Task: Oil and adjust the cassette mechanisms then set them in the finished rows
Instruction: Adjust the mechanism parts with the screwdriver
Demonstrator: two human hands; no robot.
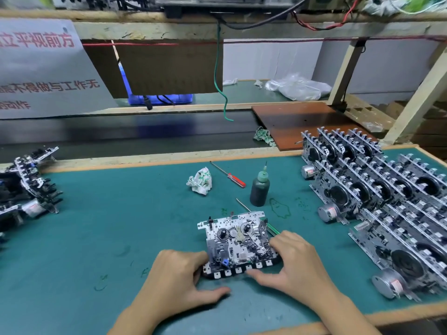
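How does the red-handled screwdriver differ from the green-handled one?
The red-handled screwdriver lies in the open behind the oil bottle, untouched. The green-handled screwdriver lies against the cassette mechanism, its handle partly hidden beside the right hand. Both are thin and lie diagonally on the green mat.

An assembly workshop is being shown: rows of cassette mechanisms (pixel 377 189) are being kept on a green-matted workbench (pixel 108 226), a printed notice (pixel 41 68) is being displayed, and loose wires (pixel 324 22) are being hung overhead.
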